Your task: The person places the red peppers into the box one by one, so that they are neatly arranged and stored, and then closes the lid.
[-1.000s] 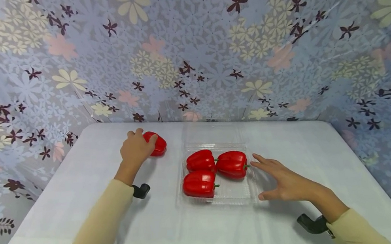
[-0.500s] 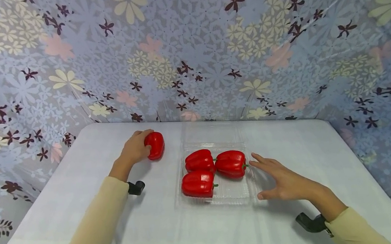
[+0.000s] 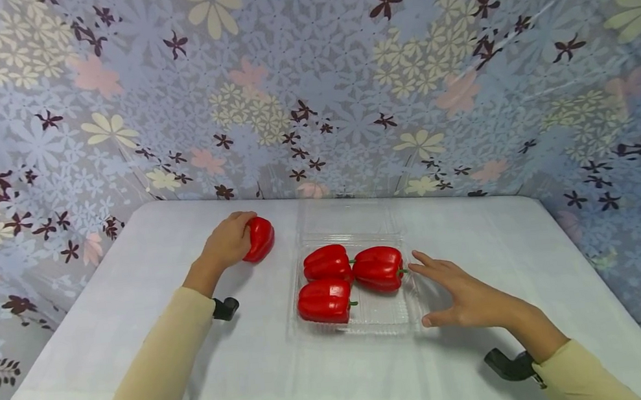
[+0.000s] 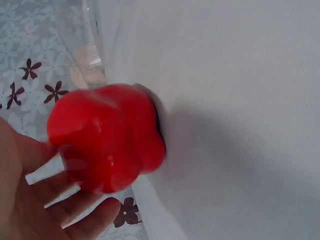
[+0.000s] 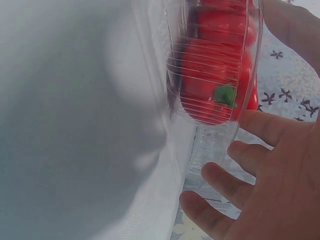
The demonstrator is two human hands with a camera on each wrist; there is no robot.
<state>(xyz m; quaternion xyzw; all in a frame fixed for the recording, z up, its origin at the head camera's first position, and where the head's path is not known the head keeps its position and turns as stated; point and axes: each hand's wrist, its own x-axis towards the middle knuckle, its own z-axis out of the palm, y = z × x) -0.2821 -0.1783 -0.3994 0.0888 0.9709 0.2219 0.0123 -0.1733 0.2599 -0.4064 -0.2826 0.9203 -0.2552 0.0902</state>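
Observation:
On the left of the table lies a glossy red bell pepper (image 3: 260, 239), with my left hand (image 3: 226, 241) against its left side. In the left wrist view the fingers (image 4: 52, 186) are spread and touch the pepper, and the lowest fingertip stands free. The thumb cannot be made out. A clear plastic clamshell box (image 3: 389, 324) holds three more red bell peppers: one at the back left (image 3: 326, 264), one at the front left (image 3: 324, 302), one at the right (image 3: 378, 269). My right hand (image 3: 465, 295) is spread beside the box's right wall, its fingertips close to the rim.
The box's transparent lid (image 3: 348, 218) lies folded back behind it. A white cloth covers the table (image 3: 245, 377). A flowered curtain (image 3: 308, 84) hangs along the back edge. A dark wrist mount (image 3: 510, 366) sticks out below the right wrist.
My left hand has moved from above the lone pepper to its left side, and the pepper has turned and shifted slightly right. The right hand and the boxed peppers stay put.

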